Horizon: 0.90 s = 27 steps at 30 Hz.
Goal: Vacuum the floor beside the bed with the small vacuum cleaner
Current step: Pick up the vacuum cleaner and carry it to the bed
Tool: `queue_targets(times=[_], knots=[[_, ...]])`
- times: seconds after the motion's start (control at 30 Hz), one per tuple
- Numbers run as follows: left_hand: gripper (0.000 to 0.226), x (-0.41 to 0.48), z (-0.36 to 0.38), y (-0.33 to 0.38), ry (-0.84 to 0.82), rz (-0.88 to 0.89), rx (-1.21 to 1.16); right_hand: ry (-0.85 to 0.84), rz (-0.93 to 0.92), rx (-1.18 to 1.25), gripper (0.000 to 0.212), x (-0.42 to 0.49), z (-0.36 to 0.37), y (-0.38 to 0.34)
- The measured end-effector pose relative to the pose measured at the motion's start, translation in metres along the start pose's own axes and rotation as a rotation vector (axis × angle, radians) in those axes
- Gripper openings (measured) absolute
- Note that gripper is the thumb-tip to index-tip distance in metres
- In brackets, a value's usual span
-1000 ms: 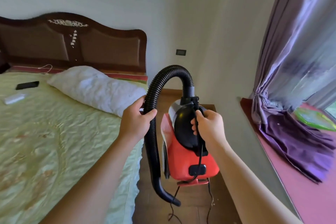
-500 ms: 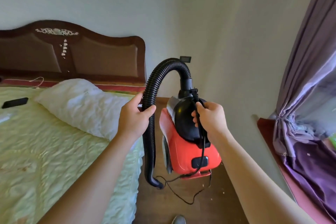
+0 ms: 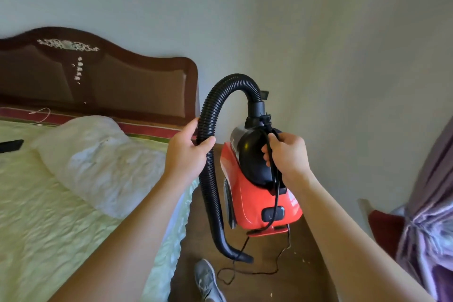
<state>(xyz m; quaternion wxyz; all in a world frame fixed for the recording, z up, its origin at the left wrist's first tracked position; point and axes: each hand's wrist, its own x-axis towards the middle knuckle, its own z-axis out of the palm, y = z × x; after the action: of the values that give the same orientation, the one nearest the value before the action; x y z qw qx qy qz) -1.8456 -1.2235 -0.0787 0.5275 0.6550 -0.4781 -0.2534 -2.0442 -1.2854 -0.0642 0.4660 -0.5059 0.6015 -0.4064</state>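
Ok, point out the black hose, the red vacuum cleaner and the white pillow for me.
black hose (image 3: 212, 191): head view, on its straight ribbed stretch.
red vacuum cleaner (image 3: 248, 200): head view, on the red body shell.
white pillow (image 3: 105, 162): head view, on the middle of its top.

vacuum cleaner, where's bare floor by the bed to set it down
Barest floor lies right of the power cord, toward the wall, with only a few crumbs. Crowded under the hose nozzle: cord loops and a grey shoe by the bed edge.
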Motion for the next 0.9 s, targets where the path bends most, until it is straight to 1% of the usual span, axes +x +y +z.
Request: queue_targets(times=[0.23, 0.37, 0.53, 0.77, 0.9], knots=[[0.024, 0.117, 0.031, -0.026, -0.015, -0.006, -0.030, 0.007, -0.013, -0.029, 0.027, 0.112, 0.033, -0.021], [0.029, 0.176, 0.041, -0.031, -0.017, 0.005, -0.018, 0.008, -0.009, -0.035, 0.027, 0.166, 0.051, -0.033], [0.029, 0.232, 0.048, -0.028, -0.017, 0.015, -0.030, -0.007, -0.028, -0.049, 0.027, 0.221, 0.065, -0.054], [0.029, 0.281, 0.055, -0.028, 0.075, 0.051, 0.034, -0.102, -0.047, -0.028, 0.025, 0.288, 0.087, -0.072], [0.029, 0.304, 0.062, -0.032, 0.153, -0.003, 0.054, -0.210, -0.052, -0.026, 0.028, 0.330, 0.105, -0.072]])
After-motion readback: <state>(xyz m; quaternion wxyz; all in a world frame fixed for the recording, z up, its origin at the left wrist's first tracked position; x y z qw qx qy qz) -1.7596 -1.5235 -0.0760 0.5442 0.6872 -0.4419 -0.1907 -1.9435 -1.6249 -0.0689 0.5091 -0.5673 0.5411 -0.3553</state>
